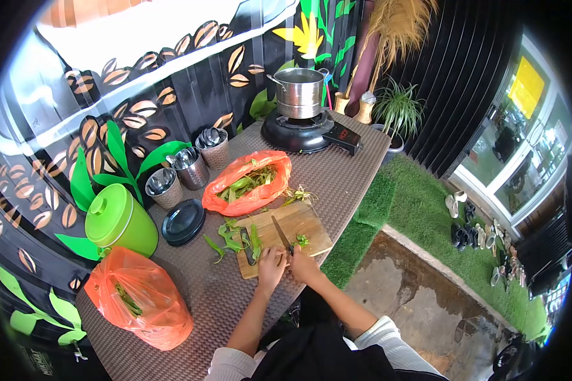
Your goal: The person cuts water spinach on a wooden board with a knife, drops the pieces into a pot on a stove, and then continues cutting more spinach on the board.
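Note:
My right hand (304,265) is wrapped round the handle of a knife (281,231), whose blade points away over the wooden cutting board (307,223). Close beside it on the left, my left hand (272,261) has its fingers bent together at the board's near edge; what they hold is too small to make out. Long green leaves (255,241) lie just beyond my left hand, partly on the board. A small heap of cut greens (300,240) sits right of the blade. Behind the board is an open orange bag (251,183) of greens.
A steel pot (300,93) stands on a black gas stove (292,131) at the back. To the left are cutlery cups (189,169), dark plates (183,222), a green canister (120,221) and a second orange bag (140,298). The table edge (356,204) runs along the right.

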Demonstrator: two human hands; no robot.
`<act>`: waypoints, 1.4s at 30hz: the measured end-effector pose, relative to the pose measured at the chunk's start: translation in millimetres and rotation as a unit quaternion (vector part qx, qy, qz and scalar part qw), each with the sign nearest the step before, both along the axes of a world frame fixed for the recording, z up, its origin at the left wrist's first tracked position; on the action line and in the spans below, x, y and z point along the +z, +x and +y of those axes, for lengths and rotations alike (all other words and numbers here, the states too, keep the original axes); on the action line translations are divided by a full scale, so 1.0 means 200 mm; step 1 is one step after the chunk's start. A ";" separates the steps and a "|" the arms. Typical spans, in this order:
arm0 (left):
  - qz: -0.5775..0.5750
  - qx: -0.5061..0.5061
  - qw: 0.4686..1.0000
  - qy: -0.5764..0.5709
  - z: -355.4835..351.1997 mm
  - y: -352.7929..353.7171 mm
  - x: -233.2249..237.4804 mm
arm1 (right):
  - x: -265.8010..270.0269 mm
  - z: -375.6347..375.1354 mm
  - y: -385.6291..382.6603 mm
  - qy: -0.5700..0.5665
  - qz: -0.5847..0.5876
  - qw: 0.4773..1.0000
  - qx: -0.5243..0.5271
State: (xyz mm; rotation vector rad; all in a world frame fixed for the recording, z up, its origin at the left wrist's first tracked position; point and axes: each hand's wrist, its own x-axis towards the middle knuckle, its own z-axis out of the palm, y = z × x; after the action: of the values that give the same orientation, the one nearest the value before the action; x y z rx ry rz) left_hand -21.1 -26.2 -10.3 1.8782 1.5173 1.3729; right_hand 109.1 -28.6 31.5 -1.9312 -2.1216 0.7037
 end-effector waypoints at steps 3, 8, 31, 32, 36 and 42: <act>-0.048 -0.001 0.999 -0.010 -0.01 0.01 0.02 | 0.03 -0.10 -0.03 0.012 0.002 1.000 -0.015; -0.148 -0.002 0.987 -0.069 0.01 0.00 0.02 | 0.04 -0.16 -0.09 0.007 -0.037 0.998 -0.055; 0.073 0.160 0.974 -0.143 0.48 -0.32 -0.01 | -0.04 -0.06 -0.02 0.031 -0.033 0.998 -0.049; 0.072 0.157 0.974 -0.143 0.49 -0.32 0.00 | -0.04 -0.06 -0.02 0.031 -0.034 0.998 -0.052; -0.002 0.153 0.982 -0.109 0.54 -0.31 -0.01 | -0.02 -0.05 -0.04 0.050 -0.054 0.995 -0.062; -0.055 0.022 0.998 0.006 0.43 -0.22 0.19 | 0.04 0.11 0.02 0.032 -0.046 0.998 -0.003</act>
State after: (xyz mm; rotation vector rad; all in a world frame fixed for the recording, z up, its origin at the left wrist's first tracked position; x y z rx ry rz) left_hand -66.0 59.0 27.5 1.7552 1.5073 1.4826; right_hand 113.7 -6.4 39.4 -1.9713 -2.1619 0.5481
